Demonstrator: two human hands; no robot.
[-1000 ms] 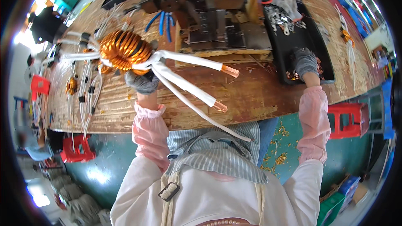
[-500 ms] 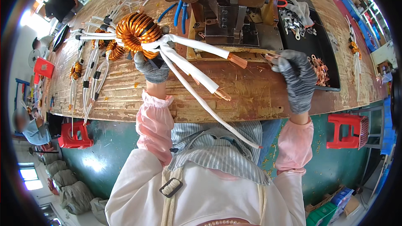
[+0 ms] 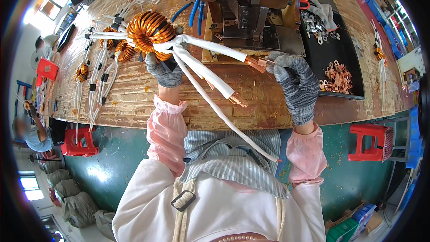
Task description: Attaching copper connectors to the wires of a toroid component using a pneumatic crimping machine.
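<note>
In my left hand, wearing a grey knitted glove, I grip a copper-wound toroidal coil from below. Several white-sleeved leads fan out from it to the right. The upper lead ends in bare copper strands. Right at those strands, my gloved right hand pinches a small copper terminal lug between thumb and fingers. Lug and strands meet or overlap; how far the strands sit inside it cannot be made out. A second thick lead with frayed strands and a thinner lead hang nearer to me.
A dark metal press stands behind the leads. On its right, a black tray holds copper lugs and silvery terminals. More coils with white leads lie on the wooden bench at left. Red stools stand below.
My right hand has moved left from beside the tray, bringing the copper terminal lug to the upper lead's bare strands. My left hand and the coil have shifted only slightly.
</note>
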